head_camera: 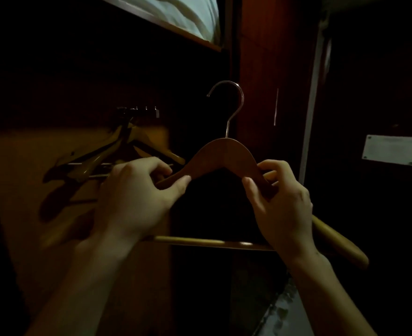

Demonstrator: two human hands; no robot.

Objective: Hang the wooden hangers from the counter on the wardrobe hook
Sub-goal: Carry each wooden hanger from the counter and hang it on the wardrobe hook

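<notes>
Dangling at middle left, at least two blurred wooden hangers (pixel 95 155) crowd the wardrobe hook (pixel 139 112). Left hand (pixel 137 197) and right hand (pixel 282 204) each pinch one shoulder of the single held hanger (pixel 224 151) at centre, long axis level; its metal hook (pixel 242 98) opens leftward toward the wardrobe hook, up-left, nearer the left hand.

DIM WARDROBE CORNER: A reddish wooden panel (pixel 270 57) stands upright in low light, a thin pale line (pixel 276 106) running down its face. Up and to the left of the panel, a wooden shelf (pixel 166 25) carries folded white cloth (pixel 195 13). Just right of the panel, a pale strip (pixel 314 105) runs along the edge of a dark door (pixel 369 81). Farther right of the panel, a white plate (pixel 391 150) sits on that door, a screw at each corner.
</notes>
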